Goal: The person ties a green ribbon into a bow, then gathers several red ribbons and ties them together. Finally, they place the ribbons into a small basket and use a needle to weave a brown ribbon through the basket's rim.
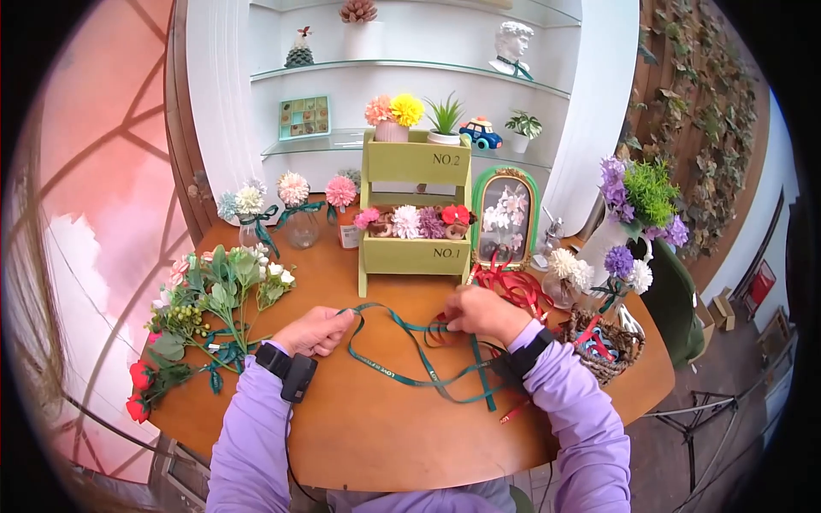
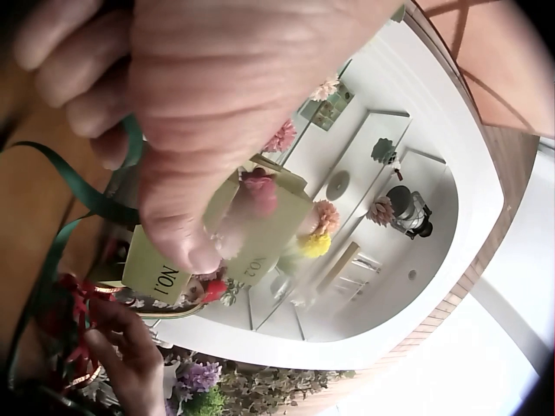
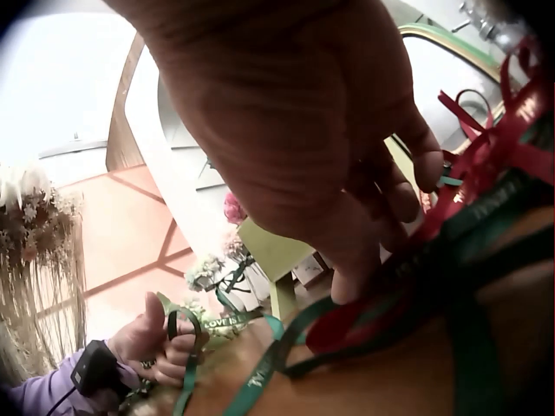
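Note:
A long green ribbon (image 1: 410,340) with printed lettering loops across the table between both hands. My left hand (image 1: 320,330) grips one end of it with curled fingers, the thumb lying on top. At the right, my right hand (image 1: 489,313) is bent down over the tangle, its fingertips pinching the green ribbon. Red ribbon (image 1: 513,286) lies in a loose heap just behind and beside the right hand. In the right wrist view, the red ribbon (image 3: 486,165) and green strands cross close below the right fingers.
Artificial flowers (image 1: 218,295) lie at the left. A green two-tier stand (image 1: 416,256) stands at the back, beside a green framed picture (image 1: 505,214). At the right are a wicker basket (image 1: 611,363) of ribbons and vases with flowers (image 1: 617,261).

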`<state>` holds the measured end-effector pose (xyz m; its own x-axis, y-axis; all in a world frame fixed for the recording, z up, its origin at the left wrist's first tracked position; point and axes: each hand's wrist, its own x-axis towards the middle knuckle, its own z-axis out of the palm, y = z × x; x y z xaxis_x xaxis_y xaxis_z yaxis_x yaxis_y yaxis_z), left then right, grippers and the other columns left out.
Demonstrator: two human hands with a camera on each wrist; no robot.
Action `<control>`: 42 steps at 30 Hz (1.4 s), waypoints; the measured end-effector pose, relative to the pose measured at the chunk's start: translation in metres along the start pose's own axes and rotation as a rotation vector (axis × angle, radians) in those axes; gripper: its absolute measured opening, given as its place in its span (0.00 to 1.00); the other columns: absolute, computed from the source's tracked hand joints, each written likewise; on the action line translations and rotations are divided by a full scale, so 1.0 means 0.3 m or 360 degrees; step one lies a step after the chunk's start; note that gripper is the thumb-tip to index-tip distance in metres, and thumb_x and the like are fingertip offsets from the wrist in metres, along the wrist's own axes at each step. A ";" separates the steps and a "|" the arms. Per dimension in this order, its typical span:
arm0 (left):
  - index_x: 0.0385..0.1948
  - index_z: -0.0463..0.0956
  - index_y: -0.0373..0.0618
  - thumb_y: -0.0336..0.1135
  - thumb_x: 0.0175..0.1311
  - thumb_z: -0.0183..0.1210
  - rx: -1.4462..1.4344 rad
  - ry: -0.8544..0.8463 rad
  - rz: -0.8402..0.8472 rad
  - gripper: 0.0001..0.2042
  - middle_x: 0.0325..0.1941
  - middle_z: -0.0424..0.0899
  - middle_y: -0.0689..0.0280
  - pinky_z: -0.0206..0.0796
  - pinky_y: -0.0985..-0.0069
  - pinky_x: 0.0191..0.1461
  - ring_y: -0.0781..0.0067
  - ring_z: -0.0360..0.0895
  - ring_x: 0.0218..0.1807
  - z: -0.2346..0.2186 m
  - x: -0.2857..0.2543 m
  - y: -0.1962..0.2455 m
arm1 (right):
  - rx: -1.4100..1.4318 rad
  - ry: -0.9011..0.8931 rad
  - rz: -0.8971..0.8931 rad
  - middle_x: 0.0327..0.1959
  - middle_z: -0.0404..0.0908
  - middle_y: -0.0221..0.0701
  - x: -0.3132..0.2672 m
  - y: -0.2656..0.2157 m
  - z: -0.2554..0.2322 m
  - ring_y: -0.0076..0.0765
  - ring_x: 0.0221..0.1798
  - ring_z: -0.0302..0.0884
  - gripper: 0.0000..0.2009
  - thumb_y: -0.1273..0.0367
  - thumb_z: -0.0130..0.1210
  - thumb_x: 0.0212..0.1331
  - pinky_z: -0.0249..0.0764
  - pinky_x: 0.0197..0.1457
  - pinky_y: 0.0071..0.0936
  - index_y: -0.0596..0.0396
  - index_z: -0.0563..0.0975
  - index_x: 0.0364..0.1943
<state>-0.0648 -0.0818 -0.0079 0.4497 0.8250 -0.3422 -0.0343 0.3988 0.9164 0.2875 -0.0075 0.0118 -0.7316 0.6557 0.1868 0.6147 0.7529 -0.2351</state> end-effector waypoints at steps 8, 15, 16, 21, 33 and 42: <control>0.25 0.61 0.54 0.40 0.75 0.49 -0.0028 0.0239 0.0059 0.14 0.18 0.54 0.82 0.36 0.86 0.16 0.91 0.46 0.15 0.026 0.013 0.001 | 0.0984 0.0350 0.0330 0.21 0.75 0.28 0.096 -0.139 -0.217 0.22 0.23 0.73 0.05 0.71 0.50 0.65 0.71 0.27 0.24 0.57 0.71 0.33; 0.26 0.64 0.51 0.39 0.73 0.52 -0.0022 0.0226 0.0055 0.12 0.18 0.55 0.82 0.37 0.86 0.15 0.92 0.47 0.15 0.022 0.017 -0.002 | 0.1739 0.0734 -0.0003 0.19 0.70 0.23 0.157 -0.355 -0.584 0.20 0.16 0.67 0.07 0.67 0.53 0.65 0.65 0.17 0.20 0.56 0.72 0.34; 0.28 0.66 0.50 0.38 0.74 0.50 -0.0020 0.0201 0.0052 0.11 0.19 0.56 0.82 0.38 0.86 0.15 0.92 0.47 0.15 0.026 0.014 0.001 | 0.1742 0.0725 -0.0009 0.19 0.70 0.23 0.159 -0.378 -0.587 0.20 0.16 0.67 0.07 0.67 0.53 0.65 0.65 0.17 0.20 0.56 0.72 0.34; 0.34 0.70 0.43 0.40 0.75 0.47 -0.0184 0.0105 0.0138 0.12 0.22 0.67 0.73 0.40 0.87 0.16 0.91 0.47 0.14 0.035 0.024 -0.014 | 0.2085 0.0114 0.0039 0.17 0.64 0.18 0.172 -0.449 -0.449 0.15 0.15 0.56 0.06 0.67 0.54 0.66 0.58 0.16 0.19 0.54 0.72 0.35; 0.45 0.73 0.30 0.41 0.72 0.52 -0.0234 -0.0214 0.0125 0.17 0.27 0.76 0.59 0.46 0.87 0.17 0.89 0.52 0.15 0.036 -0.011 0.008 | 0.0376 0.0157 0.0267 0.28 0.80 0.52 0.082 -0.310 0.025 0.60 0.35 0.80 0.09 0.68 0.55 0.55 0.76 0.40 0.47 0.62 0.77 0.30; 0.37 0.73 0.39 0.34 0.69 0.56 0.0140 -0.0267 0.0116 0.07 0.24 0.72 0.70 0.53 0.84 0.22 0.85 0.62 0.21 0.057 -0.003 0.018 | 0.0094 0.0188 0.0288 0.25 0.79 0.51 0.018 -0.207 -0.017 0.64 0.33 0.78 0.08 0.69 0.53 0.56 0.74 0.38 0.53 0.62 0.74 0.32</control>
<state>-0.0501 -0.0872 0.0010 0.5914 0.7692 -0.2418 0.0024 0.2981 0.9545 0.2469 -0.0504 0.0322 -0.5692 0.7846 0.2459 0.7121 0.6199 -0.3295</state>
